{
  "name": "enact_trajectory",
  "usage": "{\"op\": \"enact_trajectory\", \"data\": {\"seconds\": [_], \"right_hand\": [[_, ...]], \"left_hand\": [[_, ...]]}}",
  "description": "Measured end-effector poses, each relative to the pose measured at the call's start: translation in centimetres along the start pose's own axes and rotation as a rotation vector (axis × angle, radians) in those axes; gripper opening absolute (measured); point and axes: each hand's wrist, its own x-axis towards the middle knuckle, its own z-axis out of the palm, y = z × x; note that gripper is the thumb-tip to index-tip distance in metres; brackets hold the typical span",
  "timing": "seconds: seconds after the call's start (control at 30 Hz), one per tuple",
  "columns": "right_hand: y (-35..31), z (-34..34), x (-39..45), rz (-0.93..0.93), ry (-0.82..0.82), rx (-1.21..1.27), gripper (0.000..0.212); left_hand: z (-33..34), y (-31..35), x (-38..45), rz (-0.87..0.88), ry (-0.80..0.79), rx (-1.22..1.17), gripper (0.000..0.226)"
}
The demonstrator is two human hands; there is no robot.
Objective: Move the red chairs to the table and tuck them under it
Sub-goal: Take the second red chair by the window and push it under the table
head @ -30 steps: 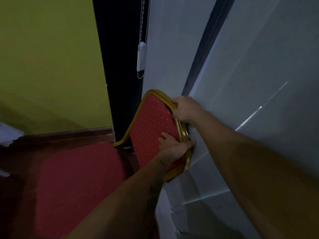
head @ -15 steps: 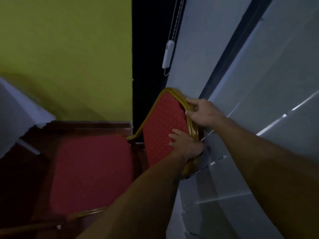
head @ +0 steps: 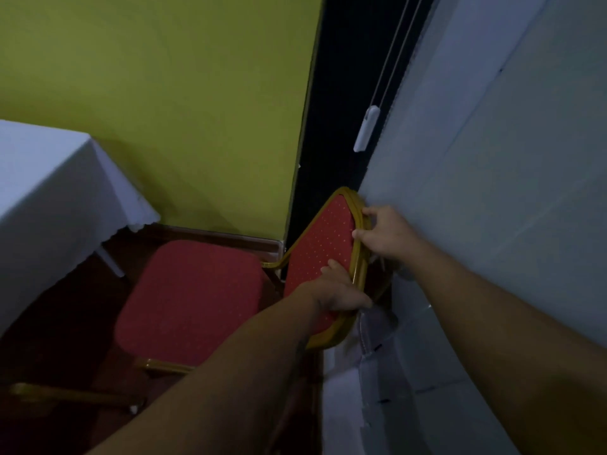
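Observation:
A red chair (head: 190, 300) with a gold metal frame stands on the dark floor below me, its dotted backrest (head: 320, 247) against the grey wall on the right. My left hand (head: 335, 295) is clamped on the lower part of the backrest's edge. My right hand (head: 384, 234) grips the gold rim near the top of the backrest. The table (head: 42, 192), covered in a white cloth, fills the left side, its corner close to the chair's seat. A gold chair leg (head: 69, 394) shows at the lower left.
A yellow-green wall (head: 164, 93) rises behind the chair. A dark gap with a white blind-cord pull (head: 366, 128) lies between that wall and the grey wall (head: 492, 159) on the right. Dark floor (head: 59, 326) runs between table and chair.
The view has swung left, bringing the white-clothed table into sight. The chair has shifted right in the frame. Both hands keep their grip on the backrest.

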Motion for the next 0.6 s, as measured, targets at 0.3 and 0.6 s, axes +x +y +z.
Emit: {"op": "enact_trajectory", "data": {"seconds": [0.3,0.6], "right_hand": [[-4.6,2.4,-0.1,-0.065,-0.112,0.022,0.050],[-10.1,5.3,0.7,-0.345,-0.197,-0.522,0.081]], "left_hand": [[-3.7,-5.9,-3.4,0.008,0.024,0.004,0.127],[-7.1,-13.4,-6.8,-0.043,0.017,-0.030,0.129]]}}
